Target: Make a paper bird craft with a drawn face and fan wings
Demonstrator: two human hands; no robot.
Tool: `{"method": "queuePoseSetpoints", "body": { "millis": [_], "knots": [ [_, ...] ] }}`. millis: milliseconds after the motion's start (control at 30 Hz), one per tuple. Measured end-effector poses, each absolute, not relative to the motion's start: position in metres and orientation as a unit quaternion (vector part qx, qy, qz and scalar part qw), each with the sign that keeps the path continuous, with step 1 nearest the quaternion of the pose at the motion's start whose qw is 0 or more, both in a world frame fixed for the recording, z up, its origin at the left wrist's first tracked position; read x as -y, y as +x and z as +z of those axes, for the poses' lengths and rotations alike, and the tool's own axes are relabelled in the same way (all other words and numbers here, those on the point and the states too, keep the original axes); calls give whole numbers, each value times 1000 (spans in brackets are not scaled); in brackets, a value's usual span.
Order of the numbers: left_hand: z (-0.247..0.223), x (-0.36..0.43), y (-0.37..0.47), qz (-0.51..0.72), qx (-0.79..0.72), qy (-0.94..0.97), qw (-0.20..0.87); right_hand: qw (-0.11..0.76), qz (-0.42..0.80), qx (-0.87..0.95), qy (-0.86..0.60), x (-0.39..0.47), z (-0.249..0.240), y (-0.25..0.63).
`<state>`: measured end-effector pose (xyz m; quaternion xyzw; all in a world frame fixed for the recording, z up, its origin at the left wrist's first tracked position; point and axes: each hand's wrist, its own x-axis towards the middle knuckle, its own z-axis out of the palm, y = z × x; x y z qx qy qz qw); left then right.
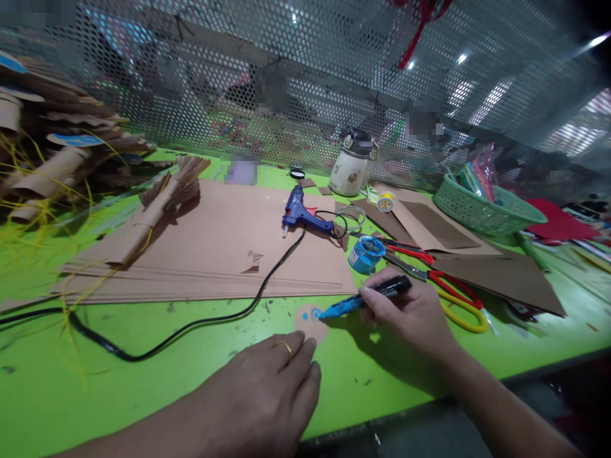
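A black marker pen (389, 289) is gripped in my right hand (405, 312), closed around its barrel. Its pointed end is coated in blue and touches, or nearly touches, a small rounded piece of brown paper (312, 326). A blue dot and a blue ring show on that paper. My left hand (272, 385) lies over the near edge of the piece, fingers stretched out and holding it down on the green table (191, 375). Just beyond my right hand stands an open jar of blue paint (366, 254), its rim smeared.
A blue glue gun (300, 213) rests on stacked brown paper sheets (210, 248), its black cord (200, 321) crossing the table. Scissors (458, 289) lie right of the jar. Behind are a flask (352, 165) and green basket (487, 210); rolled-paper bundles (52, 168) pile up left.
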<state>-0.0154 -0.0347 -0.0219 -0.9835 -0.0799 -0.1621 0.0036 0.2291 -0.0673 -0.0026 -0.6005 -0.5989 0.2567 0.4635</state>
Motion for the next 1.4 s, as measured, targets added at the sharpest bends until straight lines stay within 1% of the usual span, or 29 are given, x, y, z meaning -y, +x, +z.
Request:
{"method": "queuePoseSetpoints", "body": {
  "millis": [200,400,567,733,800,933,1167,1400],
  "knots": [
    [-20,35,-16,-151,81,-985,-6,452,216,618,-605,68,-2,229],
    [-17,34,-13,-143,82,-986,-2,448,247,614,-601,70,-2,226],
    [-34,33,-11,-202,75,-976,27,473,250,582,-612,70,-3,228],
    [-35,35,-11,-212,77,-974,31,449,246,600,-614,69,-1,227],
    [-27,35,-12,-189,77,-979,17,444,242,603,-617,68,-1,227],
    [-12,36,-14,-132,87,-987,-18,461,246,586,-619,69,-3,228],
    [-14,37,-15,-132,84,-988,-10,471,251,576,-619,68,-4,227],
    [-10,37,-15,-124,74,-989,-6,447,260,596,-614,68,-4,227]
  ]
}}
